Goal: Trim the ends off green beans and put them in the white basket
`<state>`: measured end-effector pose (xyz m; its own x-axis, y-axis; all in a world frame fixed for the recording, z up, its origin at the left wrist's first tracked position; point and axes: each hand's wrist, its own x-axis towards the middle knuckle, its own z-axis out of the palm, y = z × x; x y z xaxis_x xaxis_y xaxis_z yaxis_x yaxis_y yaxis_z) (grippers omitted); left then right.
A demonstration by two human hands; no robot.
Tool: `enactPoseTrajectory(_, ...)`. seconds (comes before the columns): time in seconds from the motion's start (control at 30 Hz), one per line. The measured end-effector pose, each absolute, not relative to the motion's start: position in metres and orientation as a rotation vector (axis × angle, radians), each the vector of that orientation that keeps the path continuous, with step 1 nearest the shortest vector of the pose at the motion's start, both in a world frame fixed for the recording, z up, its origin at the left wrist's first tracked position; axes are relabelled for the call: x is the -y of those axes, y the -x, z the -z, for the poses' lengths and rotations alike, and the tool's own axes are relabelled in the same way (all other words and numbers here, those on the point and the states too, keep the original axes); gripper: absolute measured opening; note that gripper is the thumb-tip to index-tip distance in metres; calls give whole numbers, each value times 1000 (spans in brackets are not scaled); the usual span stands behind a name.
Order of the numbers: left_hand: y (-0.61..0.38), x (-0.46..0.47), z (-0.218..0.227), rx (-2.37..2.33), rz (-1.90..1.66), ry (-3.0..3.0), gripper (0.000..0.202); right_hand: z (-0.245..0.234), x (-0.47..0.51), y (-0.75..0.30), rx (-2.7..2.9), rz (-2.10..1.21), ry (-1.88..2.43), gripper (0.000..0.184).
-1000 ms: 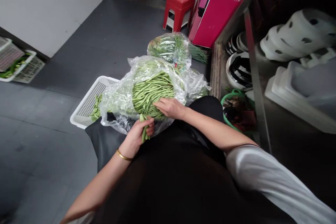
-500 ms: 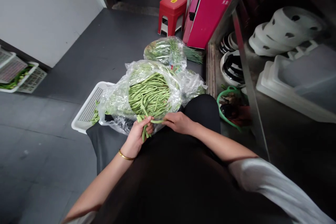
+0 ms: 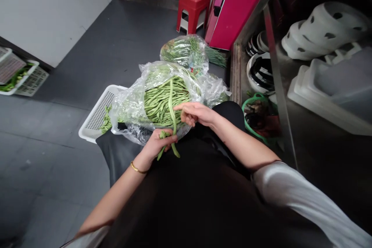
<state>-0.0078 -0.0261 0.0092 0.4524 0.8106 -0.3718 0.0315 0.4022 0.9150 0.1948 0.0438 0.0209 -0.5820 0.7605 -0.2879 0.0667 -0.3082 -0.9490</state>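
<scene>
A clear plastic bag (image 3: 130, 104) full of long green beans (image 3: 158, 99) rests against my lap. My left hand (image 3: 158, 143), with a gold bangle at the wrist, is closed round a small bunch of beans (image 3: 164, 146) at the bag's near edge. One long bean (image 3: 173, 104) stands up from that bunch across the pile. My right hand (image 3: 194, 113) hovers just right of it above the bag's mouth, index finger stretched toward the bean, other fingers curled, holding nothing I can make out.
A white perforated tray (image 3: 97, 114) with a few beans lies on the grey floor to the left. Behind stand a second bag of beans (image 3: 183, 50), a red stool (image 3: 194, 6) and a pink cabinet (image 3: 235, 11). A green basket (image 3: 257, 118) and metal shelving with white containers are at right.
My right hand has lifted off the bag's near edge, up and back over the pile. A long bean now stands upright in my left hand's bunch.
</scene>
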Motion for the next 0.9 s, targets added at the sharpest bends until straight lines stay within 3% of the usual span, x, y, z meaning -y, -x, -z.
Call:
enactPoseTrajectory(0.07,6,25,-8,-990,-594,-1015,22,-25,-46,-187,1390,-1881,1045,46)
enactPoseTrajectory(0.27,9,11,11,-1076,-712,-473,21,-37,-4,-172,1755,-1295,969,30)
enactPoseTrajectory(0.5,6,11,13,-927,-756,-298,16,-1,2,-161,1242,-1796,1182,36)
enactPoseTrajectory(0.73,9,19,2,-991,-738,-652,22,3,-1,-173,2206,-1267,1222,13)
enactPoseTrajectory(0.9,9,16,-5,-1073,-924,-687,31,-4,2,-173,1911,-1938,1247,24)
